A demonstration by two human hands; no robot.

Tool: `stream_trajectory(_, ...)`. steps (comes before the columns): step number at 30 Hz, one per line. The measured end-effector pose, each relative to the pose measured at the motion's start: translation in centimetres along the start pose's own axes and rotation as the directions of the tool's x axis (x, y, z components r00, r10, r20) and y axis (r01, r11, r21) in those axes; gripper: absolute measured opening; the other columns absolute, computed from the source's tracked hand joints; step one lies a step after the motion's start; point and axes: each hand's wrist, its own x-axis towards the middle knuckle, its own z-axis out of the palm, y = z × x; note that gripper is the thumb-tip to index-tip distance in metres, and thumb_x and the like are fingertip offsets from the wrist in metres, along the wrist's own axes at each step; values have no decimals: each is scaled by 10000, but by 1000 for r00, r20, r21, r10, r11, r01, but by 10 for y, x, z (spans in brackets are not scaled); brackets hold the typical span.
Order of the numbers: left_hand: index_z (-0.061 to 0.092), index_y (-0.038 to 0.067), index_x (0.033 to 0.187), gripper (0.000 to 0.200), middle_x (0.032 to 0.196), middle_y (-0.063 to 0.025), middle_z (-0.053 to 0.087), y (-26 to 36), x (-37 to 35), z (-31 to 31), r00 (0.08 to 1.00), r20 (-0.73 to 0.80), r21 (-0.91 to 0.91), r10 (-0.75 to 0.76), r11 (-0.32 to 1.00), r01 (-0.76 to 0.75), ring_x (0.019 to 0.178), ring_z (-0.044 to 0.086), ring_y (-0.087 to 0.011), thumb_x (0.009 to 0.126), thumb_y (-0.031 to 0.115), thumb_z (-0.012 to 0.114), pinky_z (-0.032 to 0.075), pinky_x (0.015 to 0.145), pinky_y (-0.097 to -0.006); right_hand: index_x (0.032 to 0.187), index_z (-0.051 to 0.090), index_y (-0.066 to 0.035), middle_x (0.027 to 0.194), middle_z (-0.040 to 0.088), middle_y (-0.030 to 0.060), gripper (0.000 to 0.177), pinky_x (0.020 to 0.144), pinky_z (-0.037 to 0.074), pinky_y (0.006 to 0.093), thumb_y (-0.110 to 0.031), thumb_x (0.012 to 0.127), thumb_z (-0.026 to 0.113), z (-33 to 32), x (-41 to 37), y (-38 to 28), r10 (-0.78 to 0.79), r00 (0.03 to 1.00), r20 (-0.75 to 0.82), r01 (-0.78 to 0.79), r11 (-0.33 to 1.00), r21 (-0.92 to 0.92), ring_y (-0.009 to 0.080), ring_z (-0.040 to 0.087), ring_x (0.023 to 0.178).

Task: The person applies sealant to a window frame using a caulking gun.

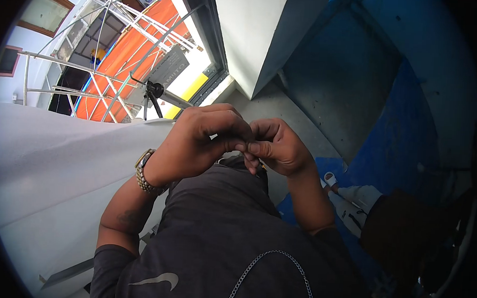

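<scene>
Both hands meet in front of my chest, fingertips touching. My left hand [207, 134] has its fingers curled and its thumb pressed against them, with a metal-banded watch [143, 171] on the wrist. Opposite it, my right hand [278, 145] is pinched the same way, thumb against the bent index finger. Whatever lies between the fingertips is too small or too hidden to make out. Below the hands is a dark shirt [208, 222], with a chain [268, 252] hanging over it.
A white ledge [62, 157] runs along the left. Beyond it stand white scaffold pipes [66, 64] and an orange sheet [117, 58]. A pale wall corner [248, 37] rises ahead. At right, a blue sheet [393, 129] covers the floor, and another person's legs [356, 202] are close by.
</scene>
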Motion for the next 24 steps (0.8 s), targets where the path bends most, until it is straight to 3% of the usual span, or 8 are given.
stream_trajectory(6, 643, 19, 904, 169, 867, -98, 670, -34, -31, -61, 994, -106, 146, -4, 989, 20, 773, 694, -262, 795, -45, 755, 537, 681, -343, 983, 680, 27, 839, 698, 74, 168, 660, 574, 283, -129, 951, 736, 16, 76, 18, 216, 976, 19, -214, 975, -58, 128, 680, 701)
stream_trajectory(8, 627, 11, 900, 170, 869, -95, 673, -48, -44, -79, 973, -230, 244, -21, 967, 78, 778, 692, -241, 791, -65, 732, 537, 689, -337, 983, 699, 26, 845, 699, 61, 173, 670, 552, 255, -138, 954, 744, 35, 104, 25, -45, 983, -177, -31, 916, -401, 101, 660, 721)
stream_trajectory(11, 617, 3, 899, 149, 845, -98, 663, -69, -66, -106, 901, -431, 160, -47, 979, 128, 761, 677, -235, 812, -48, 727, 526, 668, -324, 1007, 719, 26, 855, 701, 51, 170, 676, 523, 230, -137, 963, 737, 57, 148, 45, -212, 966, -151, 77, 787, -612, 78, 635, 749)
stream_trajectory(13, 614, 11, 897, 125, 826, -79, 658, -71, -84, -127, 863, -488, 143, -132, 963, 228, 762, 649, -203, 846, -4, 728, 526, 807, -355, 1034, 734, 22, 863, 703, 44, 155, 682, 506, 225, -117, 968, 724, 69, 178, 56, -194, 976, -97, 93, 777, -622, 72, 625, 770)
stream_trajectory(16, 635, 49, 900, 100, 826, -15, 646, -86, -120, -150, 743, -642, 66, -187, 953, 297, 828, 606, -146, 886, 65, 732, 343, 1118, -504, 980, 731, 23, 853, 700, 50, 124, 697, 511, 247, -91, 932, 741, 81, 227, 73, -80, 996, 28, 79, 752, -655, 81, 633, 773)
stream_trajectory(21, 675, 55, 965, 83, 876, -10, 663, -92, -179, -144, 495, -827, -62, -268, 917, 394, 853, 621, -144, 911, 92, 725, 285, 1170, -517, 926, 715, 19, 787, 673, 55, 93, 660, 507, 265, -63, 885, 729, 86, 299, 114, 156, 931, 330, 85, 786, -613, 95, 631, 723)
stream_trajectory(23, 684, 65, 912, 93, 884, -14, 692, -81, -191, -129, 285, -911, -31, -297, 739, 673, 894, 652, -183, 890, 123, 753, 248, 1175, -534, 900, 703, 17, 764, 658, 81, 108, 631, 502, 279, -72, 849, 739, 87, 318, 136, 241, 873, 425, 123, 734, -668, 123, 626, 677)
stream_trajectory(24, 698, 79, 1003, 135, 963, -30, 708, -73, -200, -121, 256, -919, 24, -300, 604, 796, 982, 663, -194, 909, 167, 737, 153, 1208, -570, 874, 689, 15, 759, 652, 106, 122, 615, 502, 292, -77, 817, 746, 85, 328, 147, 273, 837, 475, 156, 713, -684, 157, 627, 649)
